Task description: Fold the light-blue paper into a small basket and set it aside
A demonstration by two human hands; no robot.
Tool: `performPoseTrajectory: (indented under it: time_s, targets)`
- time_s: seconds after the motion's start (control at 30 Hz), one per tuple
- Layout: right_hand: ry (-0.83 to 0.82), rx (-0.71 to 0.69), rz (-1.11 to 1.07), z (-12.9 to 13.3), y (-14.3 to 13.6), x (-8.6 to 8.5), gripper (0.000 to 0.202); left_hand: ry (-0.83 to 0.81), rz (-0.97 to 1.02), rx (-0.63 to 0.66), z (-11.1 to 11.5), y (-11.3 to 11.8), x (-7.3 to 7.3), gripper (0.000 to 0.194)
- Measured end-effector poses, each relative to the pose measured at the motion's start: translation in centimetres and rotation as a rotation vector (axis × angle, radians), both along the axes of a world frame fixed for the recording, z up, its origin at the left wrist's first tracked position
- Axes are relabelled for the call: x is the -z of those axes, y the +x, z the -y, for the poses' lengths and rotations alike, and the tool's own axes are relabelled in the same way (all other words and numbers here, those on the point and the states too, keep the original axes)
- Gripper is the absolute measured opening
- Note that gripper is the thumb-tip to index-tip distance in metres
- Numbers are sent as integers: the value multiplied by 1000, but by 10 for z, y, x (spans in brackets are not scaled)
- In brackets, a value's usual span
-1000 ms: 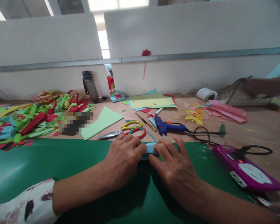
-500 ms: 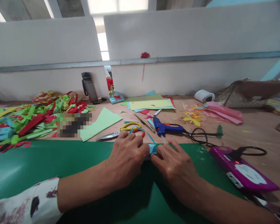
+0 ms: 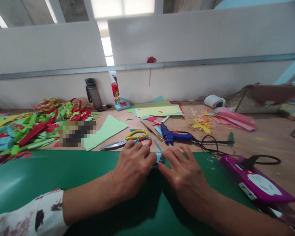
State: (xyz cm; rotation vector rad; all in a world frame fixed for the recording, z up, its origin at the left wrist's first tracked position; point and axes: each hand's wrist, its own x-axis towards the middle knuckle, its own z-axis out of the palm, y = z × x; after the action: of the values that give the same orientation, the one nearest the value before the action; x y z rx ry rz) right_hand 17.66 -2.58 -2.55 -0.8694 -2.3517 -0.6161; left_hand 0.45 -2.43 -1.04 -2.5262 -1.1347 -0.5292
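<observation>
A small light blue paper piece (image 3: 158,157) shows between my two hands over the green mat (image 3: 93,206). My left hand (image 3: 135,167) is closed on its left side, fingers curled. From the other side my right hand (image 3: 183,173) grips it with bent fingers, which hide most of the piece. A thin blue strip (image 3: 156,143) arches up behind my fingers. Just beyond my left hand lie scissors (image 3: 115,144) with yellow and red handles. The blue glue gun (image 3: 175,136) rests on the table past my right hand.
Paper strips (image 3: 36,126) are heaped at left, beside green sheets (image 3: 108,129). A bottle (image 3: 93,95) stands behind. Yellow sheets (image 3: 159,108) lie at the back centre. A purple power strip (image 3: 258,180), pink paper (image 3: 236,119) and a handbag (image 3: 263,98) are at right.
The fingers of my right hand have moved slightly left and drawn closer together over the blue piece. The view has shifted slightly.
</observation>
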Motion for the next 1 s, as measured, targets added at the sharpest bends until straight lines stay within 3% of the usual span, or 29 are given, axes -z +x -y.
performPoseTrajectory:
  time_s: [0.37,0.73,1.0]
  targets:
    - [9,-12,-17,-3,-1,1,36,-22,87,-2,-2,2,-1,14]
    - [-23,-76,-71,-5,-1,3,39,158,23,33,-2,3,2,15]
    - [10,-51,-47,-7,-1,4,38,172,86,94,-6,2,9,18]
